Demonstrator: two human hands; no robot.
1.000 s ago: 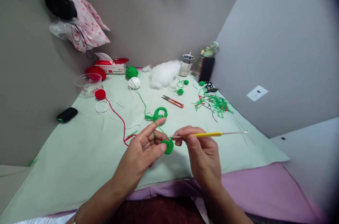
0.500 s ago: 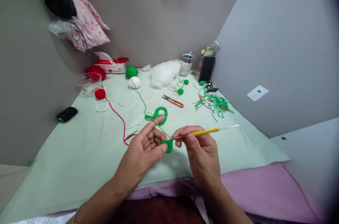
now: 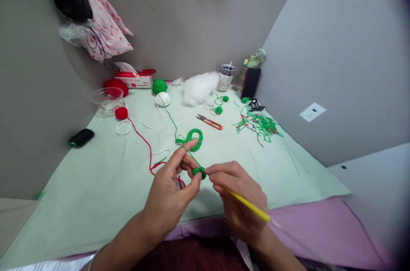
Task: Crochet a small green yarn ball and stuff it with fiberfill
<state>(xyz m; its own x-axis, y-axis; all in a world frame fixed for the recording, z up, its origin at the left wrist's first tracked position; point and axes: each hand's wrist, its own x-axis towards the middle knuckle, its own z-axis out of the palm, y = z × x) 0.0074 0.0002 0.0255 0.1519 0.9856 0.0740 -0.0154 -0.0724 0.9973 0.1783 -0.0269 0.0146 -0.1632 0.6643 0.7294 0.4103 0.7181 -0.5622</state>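
The left hand (image 3: 169,187) pinched a small green crochet piece (image 3: 199,172) between thumb and fingers, above the table (image 3: 99,194) and just beside the right hand's fingertips. A green yarn strand (image 3: 193,158) ran from the raised left index finger to the piece. The right hand (image 3: 241,181) gripped a yellow-handled crochet hook (image 3: 251,206), its fingers closed round the handle and its rear end slanting toward the wearer; the working tip was too hidden to tell. A green yarn coil (image 3: 200,139) lay just beyond the left hand, with orange-handled thread snips (image 3: 215,125) farther back.
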